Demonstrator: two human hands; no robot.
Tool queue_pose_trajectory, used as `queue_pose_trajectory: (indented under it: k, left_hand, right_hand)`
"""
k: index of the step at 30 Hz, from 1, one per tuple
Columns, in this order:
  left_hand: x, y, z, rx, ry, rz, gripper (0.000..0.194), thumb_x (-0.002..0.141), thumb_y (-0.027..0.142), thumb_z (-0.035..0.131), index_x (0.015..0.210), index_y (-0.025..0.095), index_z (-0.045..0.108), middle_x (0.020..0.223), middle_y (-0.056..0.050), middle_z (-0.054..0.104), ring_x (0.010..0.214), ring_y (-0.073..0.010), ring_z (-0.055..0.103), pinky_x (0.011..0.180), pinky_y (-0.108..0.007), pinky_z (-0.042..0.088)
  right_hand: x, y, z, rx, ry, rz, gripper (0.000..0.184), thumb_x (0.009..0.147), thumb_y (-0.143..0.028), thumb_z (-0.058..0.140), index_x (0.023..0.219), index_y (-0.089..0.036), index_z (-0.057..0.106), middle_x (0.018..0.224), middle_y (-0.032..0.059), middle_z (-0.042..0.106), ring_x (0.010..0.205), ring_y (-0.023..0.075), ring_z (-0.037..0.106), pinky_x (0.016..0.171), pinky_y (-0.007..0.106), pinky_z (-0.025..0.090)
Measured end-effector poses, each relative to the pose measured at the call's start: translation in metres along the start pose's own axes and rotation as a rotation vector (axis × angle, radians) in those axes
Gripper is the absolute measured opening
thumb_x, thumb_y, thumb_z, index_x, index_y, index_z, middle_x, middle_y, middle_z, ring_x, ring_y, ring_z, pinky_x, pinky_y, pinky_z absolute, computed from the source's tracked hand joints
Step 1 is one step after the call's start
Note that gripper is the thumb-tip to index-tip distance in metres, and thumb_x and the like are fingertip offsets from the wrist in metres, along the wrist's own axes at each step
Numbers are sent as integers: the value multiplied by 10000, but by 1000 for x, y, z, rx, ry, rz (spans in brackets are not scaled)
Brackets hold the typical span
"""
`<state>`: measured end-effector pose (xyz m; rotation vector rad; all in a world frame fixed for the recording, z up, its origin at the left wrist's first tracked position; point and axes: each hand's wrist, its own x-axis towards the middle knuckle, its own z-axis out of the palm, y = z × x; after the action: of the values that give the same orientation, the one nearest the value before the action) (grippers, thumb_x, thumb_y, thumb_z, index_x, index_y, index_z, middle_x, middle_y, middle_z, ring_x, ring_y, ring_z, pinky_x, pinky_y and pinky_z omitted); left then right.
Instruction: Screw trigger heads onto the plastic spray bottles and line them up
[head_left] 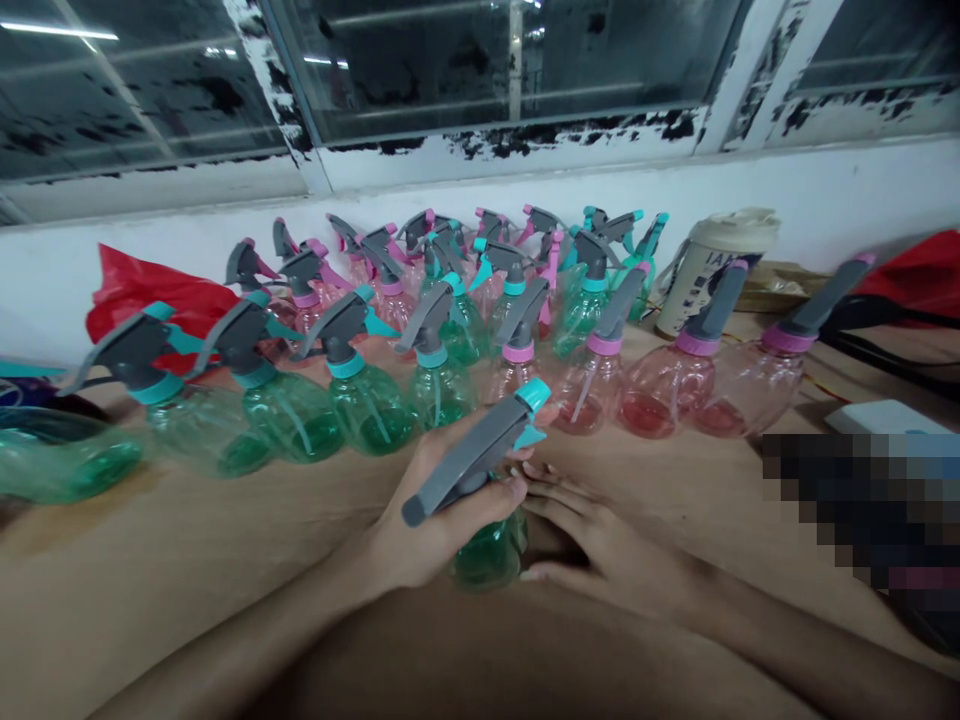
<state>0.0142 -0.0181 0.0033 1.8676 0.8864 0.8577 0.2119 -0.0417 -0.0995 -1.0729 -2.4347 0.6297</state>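
Observation:
A green spray bottle (489, 550) with a grey and turquoise trigger head stands on the table close in front of me. My left hand (427, 500) is wrapped round its neck, just below the head. My right hand (600, 540) lies beside the bottle with its fingers stretched out toward it. Whether those fingertips touch the bottle or only the table I cannot tell. Beyond my hands runs a row of more spray bottles, green ones (371, 415) with turquoise collars to the left and pink ones (664, 385) with pink collars to the right.
Behind the front row stand several more spray bottles (465, 325). A green bottle (67, 465) lies on its side at the far left. Red plastic (161, 310) sits at the back left. At the back right stands a pale lidded cup (712, 270), with a white box (892, 420) nearer.

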Motion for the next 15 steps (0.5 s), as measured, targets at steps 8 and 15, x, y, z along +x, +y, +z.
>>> queue_pose_trajectory:
  k: [8, 15]
  left_hand:
    - [0, 4, 3, -99, 39, -119, 247, 746, 266, 632, 978, 200, 576, 917, -42, 638, 916, -224, 601, 779, -341, 480]
    - [1, 9, 4, 95, 59, -71, 135, 786, 293, 574, 901, 227, 597, 730, 14, 609, 634, -155, 574, 594, -285, 468]
  right_hand:
    - [0, 1, 0, 10, -3, -4, 639, 828, -547, 496, 1352, -198, 390, 1419, 71, 399, 1326, 225, 300, 1097, 441, 257]
    - [1, -2, -2, -19, -44, 26, 645, 830, -577, 466, 1321, -161, 427, 1425, 79, 389, 1332, 208, 288, 1108, 410, 239]
